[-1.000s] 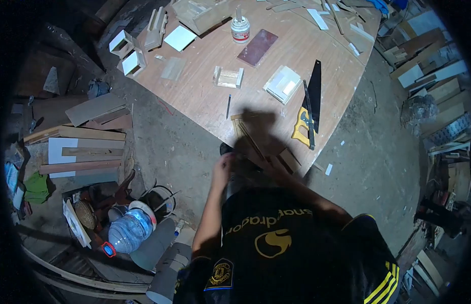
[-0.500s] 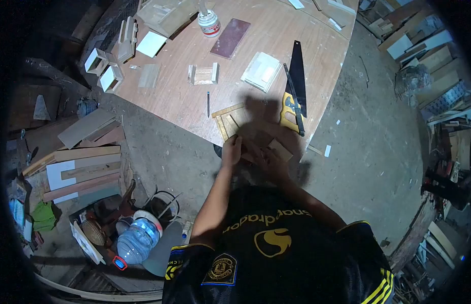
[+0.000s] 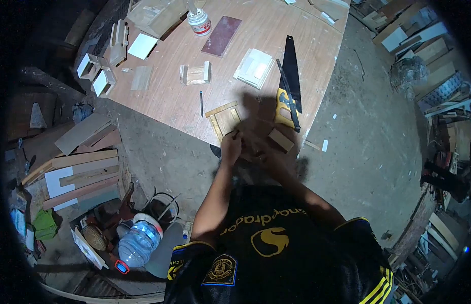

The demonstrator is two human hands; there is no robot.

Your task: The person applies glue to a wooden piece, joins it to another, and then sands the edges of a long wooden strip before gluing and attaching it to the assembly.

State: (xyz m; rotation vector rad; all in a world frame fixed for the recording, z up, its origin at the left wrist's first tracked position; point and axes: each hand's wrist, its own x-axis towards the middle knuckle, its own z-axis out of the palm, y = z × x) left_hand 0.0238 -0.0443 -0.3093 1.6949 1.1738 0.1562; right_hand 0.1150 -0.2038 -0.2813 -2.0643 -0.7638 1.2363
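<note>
Both hands now up on table (image 3: pixel 159 96) edge: left hand (image 3: pixel 230 147) pinching pencil (image 3: pixel 234 134) at frame (image 3: pixel 224 120); right hand (image 3: pixel 263 152) by block (image 3: pixel 281 139), grip unclear in shadow. Marking underway, apparently.

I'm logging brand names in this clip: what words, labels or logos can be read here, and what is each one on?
"snapdragon": yellow letters across the black shirt, seen upside down from the head camera.
Round yellow logo below it on the shirt: a sign, no letters.
Crest badge on the shirt: lettering too small to read.
Glue bottle label: too blurred to read.
Saw: no readable marking.
</note>
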